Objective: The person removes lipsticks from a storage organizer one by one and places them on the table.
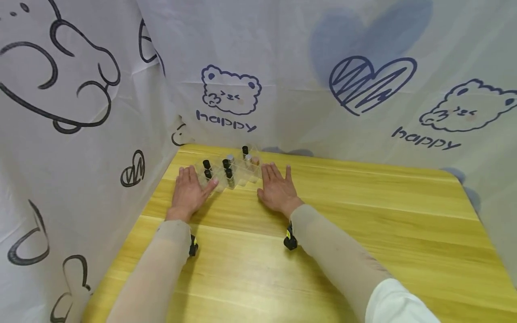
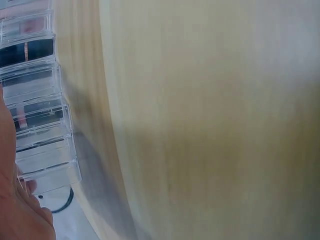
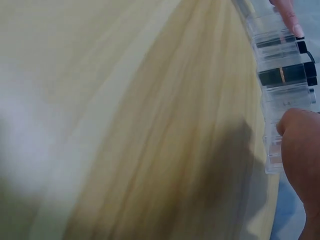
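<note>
Clear compartmented holder [image 1: 241, 176], just left of frame centre, on bench [image 1: 363, 233]; black-capped tubes [image 1: 229, 174] upright inside. Risk: uneven push from one side could skew holder; sharp knock might tip tubes. Holder lies between grips: left hand [image 1: 187, 190] at left end, right hand [image 1: 278, 188] at right end. Both grips: fingers extended, not clenched.

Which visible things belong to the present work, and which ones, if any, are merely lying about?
Probably belonging:
clear divided holder
dark-capped tubes standing in it
lighter-capped tubes in it

Just surroundings, not loose items:
wooden table
hanging printed cloth
</note>
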Tool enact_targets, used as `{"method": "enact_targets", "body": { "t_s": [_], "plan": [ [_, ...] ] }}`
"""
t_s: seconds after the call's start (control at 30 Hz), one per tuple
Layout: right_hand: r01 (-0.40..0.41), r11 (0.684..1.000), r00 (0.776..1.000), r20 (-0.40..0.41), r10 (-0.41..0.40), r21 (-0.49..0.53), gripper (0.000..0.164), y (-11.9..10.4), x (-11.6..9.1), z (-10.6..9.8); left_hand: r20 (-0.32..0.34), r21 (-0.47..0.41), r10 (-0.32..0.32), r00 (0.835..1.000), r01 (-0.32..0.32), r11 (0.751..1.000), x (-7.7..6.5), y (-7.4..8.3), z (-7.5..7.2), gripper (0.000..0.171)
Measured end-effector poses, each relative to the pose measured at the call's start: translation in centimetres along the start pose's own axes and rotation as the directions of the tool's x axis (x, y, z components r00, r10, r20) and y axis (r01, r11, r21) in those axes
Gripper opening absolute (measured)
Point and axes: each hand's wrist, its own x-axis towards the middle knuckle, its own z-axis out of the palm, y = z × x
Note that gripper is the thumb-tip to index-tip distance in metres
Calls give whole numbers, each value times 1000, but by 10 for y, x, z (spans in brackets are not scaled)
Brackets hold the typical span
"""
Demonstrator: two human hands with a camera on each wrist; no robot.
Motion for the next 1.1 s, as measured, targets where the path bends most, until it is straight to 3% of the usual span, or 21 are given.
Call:
{"method": "enact_targets", "body": {
  "t_s": [0.4, 0.87, 1.1],
  "plan": [
    [-4, 1000, 999, -48, 4, -17, 78, 33, -40, 8, 22, 30, 102, 995, -103, 994, -7, 31, 12, 103],
    [-54, 996, 994, -87, 60, 68, 75, 56, -85, 9, 50, 41, 202, 978, -204, 978, -18, 62, 19, 99],
    [-77, 993, 991, -99, 86, 92, 74, 67, -115, 11, 70, 35, 243, 967, -246, 969, -29, 80, 29, 97]
  ]
}}
